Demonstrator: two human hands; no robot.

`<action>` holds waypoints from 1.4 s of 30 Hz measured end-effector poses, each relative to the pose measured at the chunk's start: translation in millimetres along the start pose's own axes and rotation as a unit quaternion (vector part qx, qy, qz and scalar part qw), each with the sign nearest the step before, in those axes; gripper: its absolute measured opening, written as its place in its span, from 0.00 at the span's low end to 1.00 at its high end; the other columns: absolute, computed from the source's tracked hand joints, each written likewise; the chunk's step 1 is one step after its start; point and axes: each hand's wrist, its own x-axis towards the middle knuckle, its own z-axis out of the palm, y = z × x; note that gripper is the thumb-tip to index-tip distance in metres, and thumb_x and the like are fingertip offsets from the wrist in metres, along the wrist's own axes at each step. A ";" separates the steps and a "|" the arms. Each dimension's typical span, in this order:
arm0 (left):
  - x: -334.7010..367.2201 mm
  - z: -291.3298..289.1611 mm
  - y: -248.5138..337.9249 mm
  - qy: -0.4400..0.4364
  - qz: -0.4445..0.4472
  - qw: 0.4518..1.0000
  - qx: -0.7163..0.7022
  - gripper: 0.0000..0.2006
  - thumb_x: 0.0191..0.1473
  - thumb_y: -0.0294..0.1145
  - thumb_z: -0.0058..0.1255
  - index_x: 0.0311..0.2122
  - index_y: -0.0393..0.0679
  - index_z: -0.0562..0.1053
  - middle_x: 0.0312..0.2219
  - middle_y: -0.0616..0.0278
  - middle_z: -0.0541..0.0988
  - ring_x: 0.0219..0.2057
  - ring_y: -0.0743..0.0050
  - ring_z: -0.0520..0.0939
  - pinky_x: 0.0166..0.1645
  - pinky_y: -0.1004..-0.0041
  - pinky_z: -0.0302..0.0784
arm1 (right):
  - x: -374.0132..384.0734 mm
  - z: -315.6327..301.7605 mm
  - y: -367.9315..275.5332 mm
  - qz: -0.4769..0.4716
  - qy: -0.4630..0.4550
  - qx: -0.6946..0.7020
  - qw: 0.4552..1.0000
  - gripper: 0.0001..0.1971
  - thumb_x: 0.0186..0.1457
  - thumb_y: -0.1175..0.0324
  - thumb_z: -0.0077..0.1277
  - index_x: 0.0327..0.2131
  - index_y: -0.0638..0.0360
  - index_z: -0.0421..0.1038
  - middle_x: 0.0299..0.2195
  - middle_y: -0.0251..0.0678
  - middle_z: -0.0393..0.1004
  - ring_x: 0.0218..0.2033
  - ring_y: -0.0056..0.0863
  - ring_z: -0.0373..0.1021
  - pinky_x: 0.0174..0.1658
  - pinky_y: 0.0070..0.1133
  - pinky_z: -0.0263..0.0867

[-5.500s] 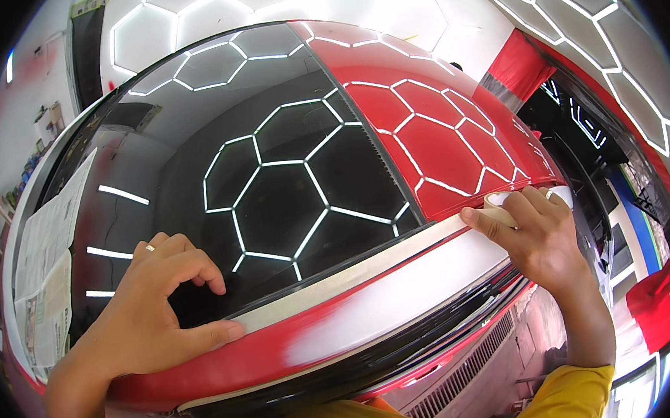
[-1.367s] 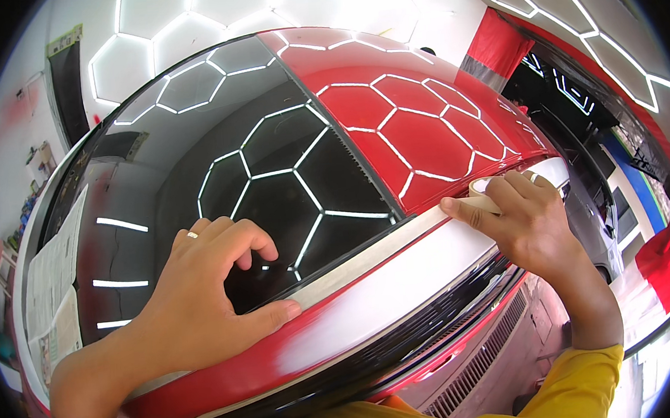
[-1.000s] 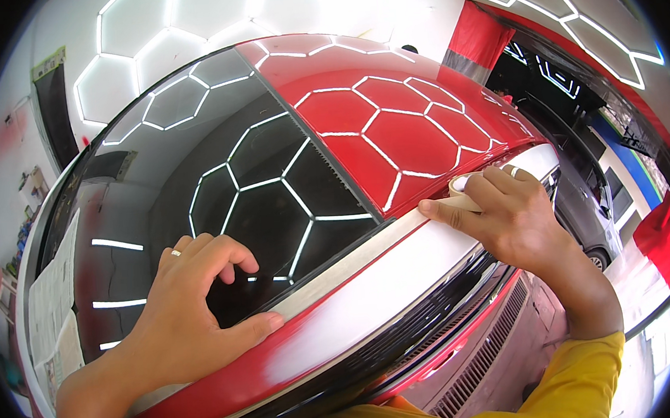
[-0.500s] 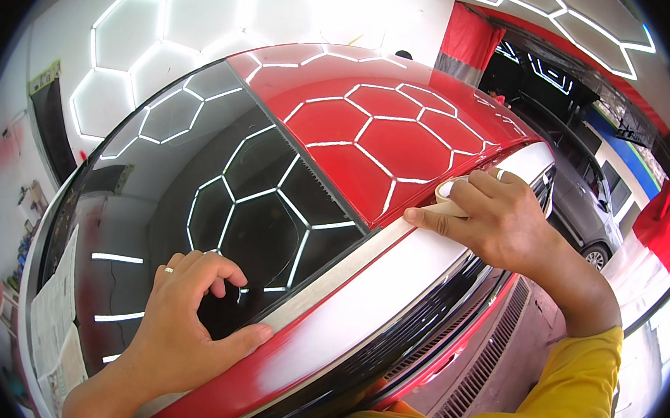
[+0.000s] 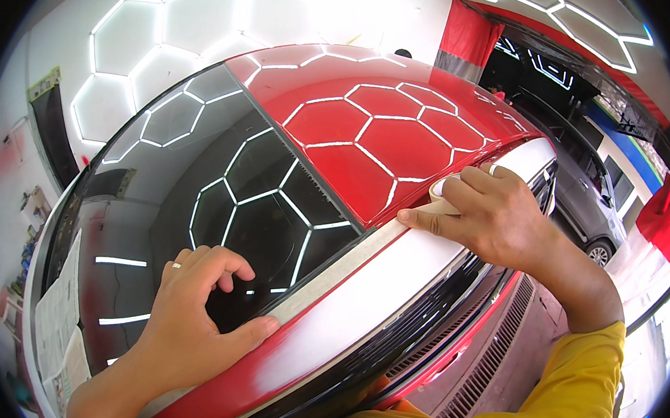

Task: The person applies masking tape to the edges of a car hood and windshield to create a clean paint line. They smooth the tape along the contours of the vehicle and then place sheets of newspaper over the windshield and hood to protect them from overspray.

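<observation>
Pressing down along the edge of a glossy red car roof panel (image 5: 377, 140), both bare hands work a strip of beige masking tape (image 5: 339, 269) that runs diagonally between them, following the seam where the dark tinted glass (image 5: 218, 209) and red paint meet a white-sanded band (image 5: 372, 299) of bodywork. Left hand (image 5: 195, 312): palm arched above the glass, thumb stretched flat along the tape's near end and pinning it down, the other fingers curled together with their tips resting on the glass; a thin ring (image 5: 175, 264) sits on one finger. Right hand (image 5: 491, 214): fingers closed around a small roll of beige masking tape (image 5: 444, 193), the forefinger extended along the strip and pressing it to the panel; the yellow sleeve (image 5: 572, 379) enters from the lower right. White hexagonal ceiling lights (image 5: 183, 33) are mirrored across glass and paint. Sheets of masking paper (image 5: 59, 321) cover the car's far left flank. A dark grey car (image 5: 580, 207) stands beyond the right hand, partly hidden by it.
</observation>
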 end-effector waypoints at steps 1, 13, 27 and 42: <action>4.9 2.6 3.0 -0.003 0.004 1.000 0.000 0.25 0.48 0.44 0.76 0.47 0.48 0.76 0.37 0.60 0.73 0.44 0.60 0.72 0.55 0.61 0.65 | -2.0 0.1 1.2 0.001 -0.005 0.005 1.000 0.23 0.60 0.63 0.57 0.59 0.34 0.84 0.32 0.25 0.70 0.32 0.23 0.70 0.31 0.23 0.69; 73.9 34.8 53.0 -0.009 0.032 0.999 0.035 0.25 0.51 0.45 0.74 0.50 0.51 0.75 0.41 0.59 0.72 0.47 0.56 0.72 0.54 0.58 0.69 | 3.1 -9.7 17.7 -0.026 -0.035 0.052 0.998 0.21 0.63 0.62 0.55 0.57 0.34 0.84 0.31 0.24 0.69 0.35 0.25 0.70 0.39 0.25 0.69; 132.9 56.9 95.5 -0.082 -0.123 0.987 0.070 0.27 0.51 0.53 0.72 0.48 0.45 0.77 0.47 0.49 0.84 0.50 0.53 0.85 0.55 0.56 0.77 | 45.3 -5.9 41.0 -0.081 -0.135 0.129 0.979 0.15 0.57 0.75 0.59 0.43 0.44 0.90 0.32 0.35 0.84 0.40 0.35 0.81 0.45 0.34 0.74; 137.4 75.4 87.0 -0.007 -0.170 0.985 0.043 0.26 0.47 0.54 0.74 0.43 0.49 0.75 0.39 0.62 0.83 0.44 0.64 0.82 0.49 0.64 0.75 | 60.8 -6.7 48.9 -0.127 -0.130 0.177 0.967 0.05 0.57 0.73 0.61 0.34 0.54 0.87 0.28 0.37 0.84 0.37 0.38 0.82 0.40 0.35 0.75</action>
